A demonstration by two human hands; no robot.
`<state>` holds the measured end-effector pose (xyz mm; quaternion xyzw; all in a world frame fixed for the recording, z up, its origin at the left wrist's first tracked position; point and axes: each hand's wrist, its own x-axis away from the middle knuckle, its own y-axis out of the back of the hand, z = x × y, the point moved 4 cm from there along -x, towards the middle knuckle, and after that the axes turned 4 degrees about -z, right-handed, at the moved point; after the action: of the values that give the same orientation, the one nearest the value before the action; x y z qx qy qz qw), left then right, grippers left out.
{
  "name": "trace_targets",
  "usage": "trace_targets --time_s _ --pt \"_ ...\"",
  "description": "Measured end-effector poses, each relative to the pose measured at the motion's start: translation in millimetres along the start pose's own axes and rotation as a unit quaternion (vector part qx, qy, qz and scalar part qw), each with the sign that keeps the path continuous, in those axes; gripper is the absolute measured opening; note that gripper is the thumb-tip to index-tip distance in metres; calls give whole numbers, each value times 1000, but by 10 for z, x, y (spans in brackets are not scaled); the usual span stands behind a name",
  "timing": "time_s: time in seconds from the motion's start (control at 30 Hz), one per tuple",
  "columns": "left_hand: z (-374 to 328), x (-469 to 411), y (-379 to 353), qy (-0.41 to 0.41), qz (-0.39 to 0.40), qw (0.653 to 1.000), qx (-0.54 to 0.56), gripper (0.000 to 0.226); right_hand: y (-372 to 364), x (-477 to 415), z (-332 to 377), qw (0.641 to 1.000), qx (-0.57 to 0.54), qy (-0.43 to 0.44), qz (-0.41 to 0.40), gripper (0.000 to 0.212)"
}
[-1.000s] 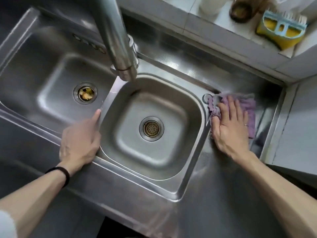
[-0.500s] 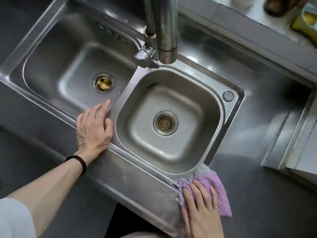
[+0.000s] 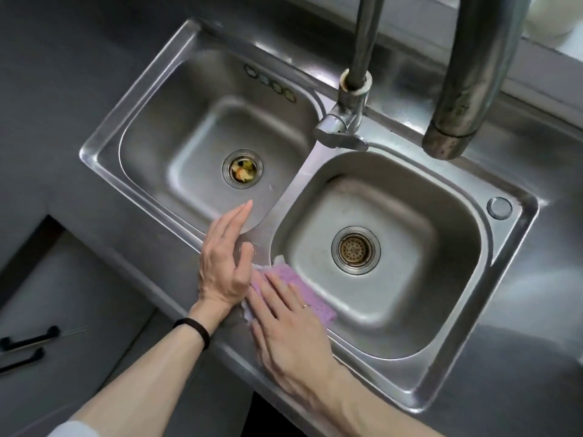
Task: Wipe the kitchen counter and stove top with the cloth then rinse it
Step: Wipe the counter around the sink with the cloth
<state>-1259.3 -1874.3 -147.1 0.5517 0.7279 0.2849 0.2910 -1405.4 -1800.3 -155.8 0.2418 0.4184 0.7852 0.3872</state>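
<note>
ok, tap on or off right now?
Off: no stream below the spout, none hitting the right basin.

Lilac-pink cloth [image 3: 296, 290], silver steel sink [image 3: 517, 298], black wristband [image 3: 193, 330], black drawer handles [image 3: 30, 339]

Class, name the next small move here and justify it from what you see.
Probably lift the left hand off the sink rim: it lies flat right beside the cloth that the right hand presses there, blocking a leftward wipe.
</note>
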Motion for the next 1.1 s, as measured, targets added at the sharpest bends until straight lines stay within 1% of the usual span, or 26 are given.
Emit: trace_targets --time_s 0.1,0.17,0.23,0.33,0.4,0.5,0.6,0.73,0.83,0.9,0.97,1.1 --pt "47 -7 25 12 -22 999 30 64 -75 -169 51 1000 -4 0 3 54" --pt "50 0 26 2 -10 999 46 65 -96 -161 -23 999 -32 23 34 57" --pt "40 -1 19 -9 4 999 38 67 -101 -280 -156 994 -45 53 87 59" --pt "42 -15 12 -23 9 1000 8 68 -39 -688 -346 988 1 90 124 63" --pt "47 -27 2 -28 14 999 -9 68 29 -926 -468 990 26 76 115 62" --pt "39 -34 -20 -34 24 998 -51 65 130 -1117 -633 995 58 36 75 59" --pt "11 -33 -49 -38 56 993 -96 66 259 -1296 -782 995 91 5 44 56" --pt "-4 -30 -91 -19 98 984 -149 71 402 -1473 -1000 992 122 -13 18 52" --pt "-5 -32 -111 -6 102 981 -167 73 423 -1522 -1054 991 125 -38 -8 51" --pt "-8 -31 -105 1 97 981 -167 75 370 -1496 -959 994 98 -50 -24 53" --pt "-22 -33 -98 8 90 983 -160 75 235 -1390 -801 995 91 -39 -2 59" --pt "-53 -35 -95 18 88 984 -151 74 11 -1119 -548 996 74 14 41 66"
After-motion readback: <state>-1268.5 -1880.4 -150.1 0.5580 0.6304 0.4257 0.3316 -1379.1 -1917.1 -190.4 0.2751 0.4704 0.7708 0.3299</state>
